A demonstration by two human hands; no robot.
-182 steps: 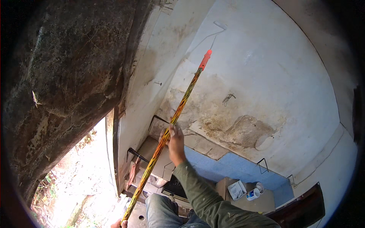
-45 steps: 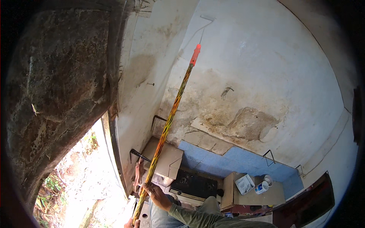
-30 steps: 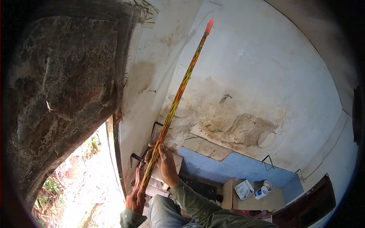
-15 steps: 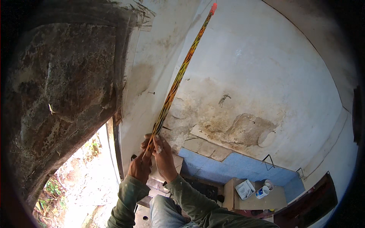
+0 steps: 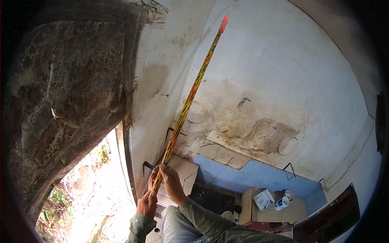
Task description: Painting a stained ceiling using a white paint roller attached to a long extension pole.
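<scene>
Yellow-orange-black pole [image 5: 189, 103]: slants up past the left end of the blue tile strip [image 5: 259, 174], its lower part below and left of that strip.
Left hand [image 5: 146, 203]: wrapped round the pole's low end, lower left of the strip; a second and a half ago it barely showed at the bottom edge.
Right hand [image 5: 172, 184]: clasping the pole just above the left hand, thumb in front; the two now sit close together.
Red-orange handle [image 5: 224, 24]: high above the strip; it rose, then dropped slightly over the last half second. What lies beyond it is too faint to tell.
White wall [image 5: 283, 69]: above the strip; paired hands low on the pole probably favour reach over steadiness.
Bench [image 5: 293, 216]: below the strip's right part, its blue-and-white tub [image 5: 282, 203] unmoved.
</scene>
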